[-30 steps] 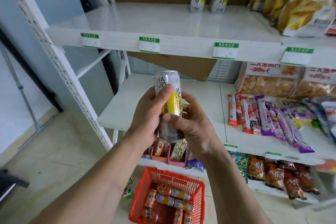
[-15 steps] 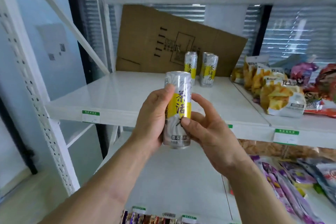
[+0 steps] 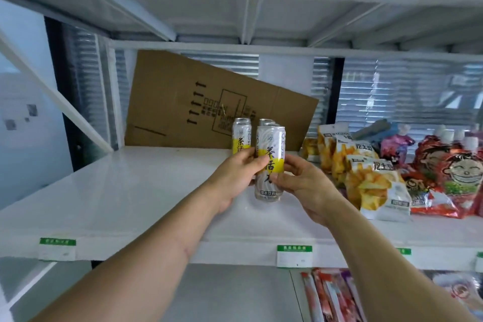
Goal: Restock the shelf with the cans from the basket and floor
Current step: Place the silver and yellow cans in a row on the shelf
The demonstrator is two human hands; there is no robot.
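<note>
Since before, my left hand (image 3: pixel 235 178) and right hand (image 3: pixel 304 187) brought the gripped can (image 3: pixel 269 165) over the shelf (image 3: pixel 117 196). Bare room lies leftward. Its label reads "CHA".

Silver can (image 3: pixel 269 165) with yellow band and black characters. White shelf (image 3: pixel 130 191). Brown cardboard (image 3: pixel 183 102), black arrows printed. Green-topped white price tags (image 3: pixel 294 255). Orange-yellow and white snack bags (image 3: pixel 376 185); red cartoon-face pouches (image 3: pixel 449 178).

can (image 3: pixel 269 162): glossy metal | shelf (image 3: pixel 130 191): smooth glossy white | cardboard (image 3: pixel 183 102): matt brown | snack bags (image 3: pixel 376 185): shiny plastic
</note>
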